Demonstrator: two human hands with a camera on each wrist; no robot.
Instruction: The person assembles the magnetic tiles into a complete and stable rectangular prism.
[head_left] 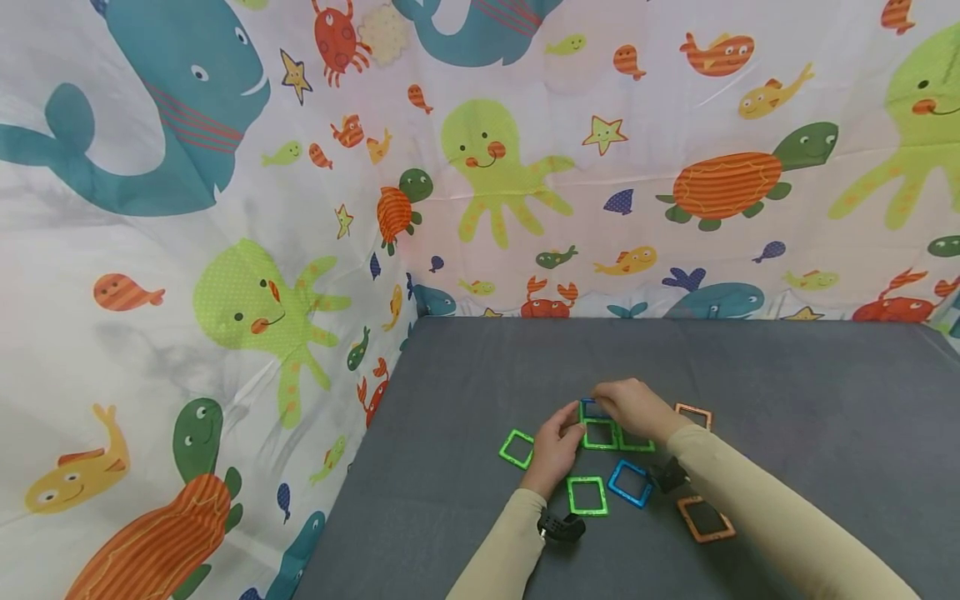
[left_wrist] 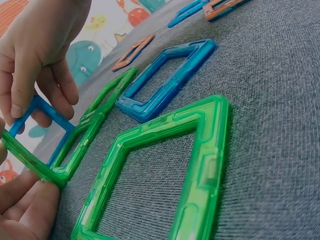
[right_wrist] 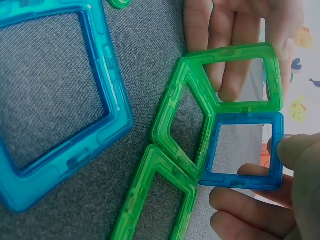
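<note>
My right hand point(head_left: 637, 408) pinches a blue square magnetic tile point(right_wrist: 247, 118) by its outer edge, thumb on one side and fingers on the other. The blue tile stands upright, its side against an upright green square tile point(right_wrist: 250, 106). My left hand point(head_left: 555, 442) holds that green tile, with fingers behind it in the right wrist view. Both upright tiles meet edges of a green square tile point(right_wrist: 167, 107) lying flat on the grey surface. Beside the flat one lies another green tile point(right_wrist: 135, 200), edge to edge with it.
Loose tiles lie around the hands: a green one point(head_left: 507, 442) at left, a green one point(head_left: 589, 512) and a blue one point(head_left: 625, 497) in front, and orange ones point(head_left: 716, 536) at right. Fabric printed with sea animals point(head_left: 517, 275) borders the grey surface point(head_left: 465, 375) behind and at left.
</note>
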